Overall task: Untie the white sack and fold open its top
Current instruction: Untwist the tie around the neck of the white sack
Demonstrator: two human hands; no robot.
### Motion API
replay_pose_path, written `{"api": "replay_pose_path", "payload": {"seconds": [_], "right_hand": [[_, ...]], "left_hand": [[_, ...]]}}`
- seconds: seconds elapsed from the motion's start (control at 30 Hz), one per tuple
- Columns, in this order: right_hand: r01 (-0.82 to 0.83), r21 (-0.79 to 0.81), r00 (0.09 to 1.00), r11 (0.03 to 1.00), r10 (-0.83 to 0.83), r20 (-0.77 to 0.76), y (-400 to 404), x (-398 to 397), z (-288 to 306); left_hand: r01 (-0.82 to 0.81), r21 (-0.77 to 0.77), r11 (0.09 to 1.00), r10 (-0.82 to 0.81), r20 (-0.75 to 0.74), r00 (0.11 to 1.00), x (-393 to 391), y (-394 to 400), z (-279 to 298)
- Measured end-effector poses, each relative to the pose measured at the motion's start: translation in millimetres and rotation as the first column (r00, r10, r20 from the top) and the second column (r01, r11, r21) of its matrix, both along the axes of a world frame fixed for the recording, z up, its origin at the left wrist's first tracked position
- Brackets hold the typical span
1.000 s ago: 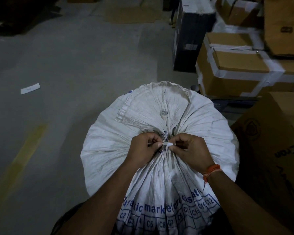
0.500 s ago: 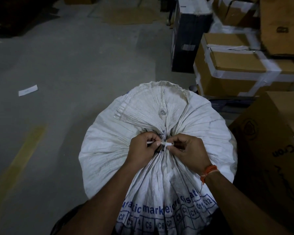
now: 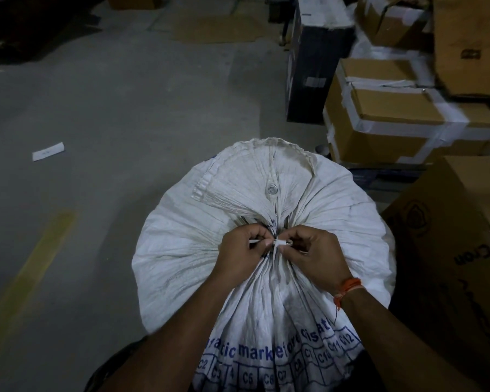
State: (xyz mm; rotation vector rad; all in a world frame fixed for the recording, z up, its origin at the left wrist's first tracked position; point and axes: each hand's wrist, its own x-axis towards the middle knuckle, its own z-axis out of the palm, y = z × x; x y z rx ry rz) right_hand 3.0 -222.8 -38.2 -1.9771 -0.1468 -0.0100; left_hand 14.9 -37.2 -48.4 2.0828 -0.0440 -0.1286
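A full white woven sack (image 3: 181,244) with blue printing stands on the floor right in front of me. Its neck is bunched tight, and the loose top flap (image 3: 255,176) with a metal eyelet lies folded away from me. A thin white tie (image 3: 279,242) cinches the neck. My left hand (image 3: 242,251) pinches the tie's left end between thumb and fingers. My right hand (image 3: 316,254), with an orange thread on its wrist, pinches the tie's head from the right. Both hands rest on the gathered neck.
Taped cardboard boxes (image 3: 393,120) are stacked to the right, a large brown carton (image 3: 453,250) stands close beside the sack, and a black box (image 3: 314,58) is behind. On the grey concrete floor at the left lie a white paper slip (image 3: 48,151) and a faded yellow line (image 3: 31,270).
My hands stay on the tie at the sack's neck with only small finger movement. The sack remains tied.
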Motion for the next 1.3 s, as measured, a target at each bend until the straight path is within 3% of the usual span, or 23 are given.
{"api": "replay_pose_path", "payload": {"seconds": [0.47,1.3], "right_hand": [[-0.001,-0.011,1.0,1.0,0.001,0.002,-1,3,-1],[-0.003,0.009,1.0,1.0,0.003,0.007,0,4,-4]], "left_hand": [[0.061,0.01,0.998,-0.062,0.016,0.998,6,10,3],[0.022,-0.026,0.999,-0.022,-0.01,1.0,4,9,5]]}}
